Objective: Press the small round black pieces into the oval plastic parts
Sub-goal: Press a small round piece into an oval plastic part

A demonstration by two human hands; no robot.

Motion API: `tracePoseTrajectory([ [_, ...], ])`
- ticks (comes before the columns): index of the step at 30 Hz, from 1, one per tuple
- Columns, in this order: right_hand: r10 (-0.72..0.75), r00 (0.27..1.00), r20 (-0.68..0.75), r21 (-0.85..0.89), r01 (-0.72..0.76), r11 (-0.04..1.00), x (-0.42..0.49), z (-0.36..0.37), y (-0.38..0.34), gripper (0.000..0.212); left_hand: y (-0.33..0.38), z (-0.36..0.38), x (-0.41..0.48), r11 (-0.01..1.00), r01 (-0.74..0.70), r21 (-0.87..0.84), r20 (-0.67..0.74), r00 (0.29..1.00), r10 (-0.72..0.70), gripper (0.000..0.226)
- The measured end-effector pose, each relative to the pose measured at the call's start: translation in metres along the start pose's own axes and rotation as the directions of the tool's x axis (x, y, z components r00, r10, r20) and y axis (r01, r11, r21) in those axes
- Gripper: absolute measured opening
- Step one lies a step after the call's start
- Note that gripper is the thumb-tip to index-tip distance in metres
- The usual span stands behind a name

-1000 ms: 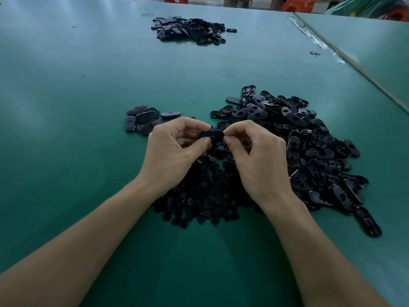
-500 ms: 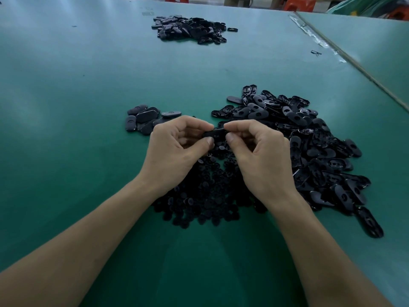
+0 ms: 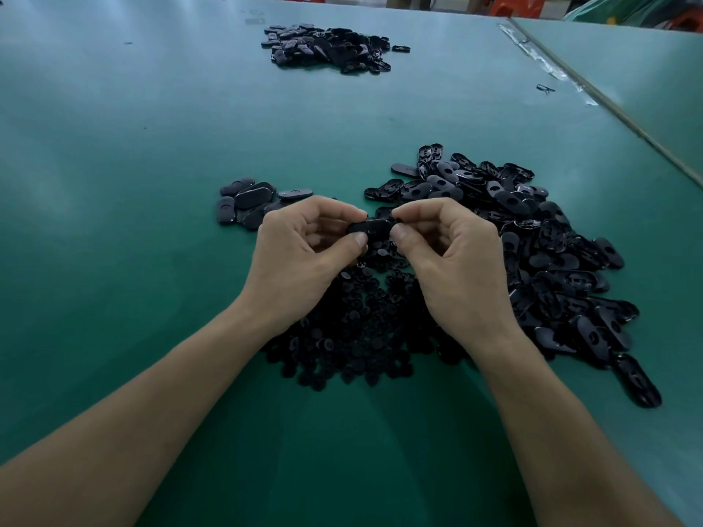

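Left hand (image 3: 304, 256) pinches one end of a dark oval plastic part (image 3: 371, 226) between thumb and curled forefinger, and the right hand (image 3: 452, 260) clamps the other end the same way, so the piece is bridged between them above the green matte tabletop (image 3: 114, 184). Held by both ends like that, its middle stays free, which looks like the reason for the grip: a thumb can bear down there on a round insert. Whether a round piece already sits in it cannot be told; the part is too dark and half covered by fingertips.

Toward the left, just beyond the left hand, lies a small cluster of smooth, closed-looking ovals (image 3: 247, 201), probably finished ones set aside within easy reach. Under and between the wrists, nearer the front edge, spreads a heap of small round black pieces (image 3: 353, 336), dull and button-like, directly below the work so one can be picked without reaching. To the right, a larger pile of glossy oval shells with holes (image 3: 532, 241) runs toward the right edge. Another dark pile (image 3: 327, 49) sits near the far edge.
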State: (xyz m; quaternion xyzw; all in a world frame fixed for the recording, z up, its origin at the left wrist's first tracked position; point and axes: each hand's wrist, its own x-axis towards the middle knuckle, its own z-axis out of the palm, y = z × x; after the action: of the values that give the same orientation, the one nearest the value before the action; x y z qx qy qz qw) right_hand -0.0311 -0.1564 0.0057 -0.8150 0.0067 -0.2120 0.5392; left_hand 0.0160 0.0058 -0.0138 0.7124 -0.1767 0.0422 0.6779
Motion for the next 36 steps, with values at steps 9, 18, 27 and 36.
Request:
tracePoseTrajectory([
  [9, 0.064, 0.998, 0.008, 0.080, -0.064, 0.995, 0.0003, -0.0021, -0.0009, 0.017, 0.0006, -0.0005, -0.0005, 1.000, 0.007, -0.025, 0.001, 1.000, -0.007, 0.020],
  [18, 0.157, 0.987, 0.044, 0.308, -0.163, 0.937, 0.0018, -0.0035, -0.0028, 0.014, 0.0010, -0.0002, -0.0013, 1.000, -0.003, -0.026, 0.002, 1.000, 0.003, 0.018],
  [27, 0.070, 0.998, -0.004, 0.094, -0.070, 0.993, -0.0008, -0.0008, -0.0030, 0.017, 0.0028, -0.0005, -0.0023, 0.998, 0.002, -0.069, 0.021, 1.000, 0.000, 0.022],
  [36, -0.026, 0.999, 0.041, -0.144, 0.031, 0.989, -0.0057, 0.0040, -0.0077, 0.013, 0.0042, -0.0002, -0.0031, 1.000, -0.026, -0.009, 0.056, 0.998, 0.027, 0.025],
])
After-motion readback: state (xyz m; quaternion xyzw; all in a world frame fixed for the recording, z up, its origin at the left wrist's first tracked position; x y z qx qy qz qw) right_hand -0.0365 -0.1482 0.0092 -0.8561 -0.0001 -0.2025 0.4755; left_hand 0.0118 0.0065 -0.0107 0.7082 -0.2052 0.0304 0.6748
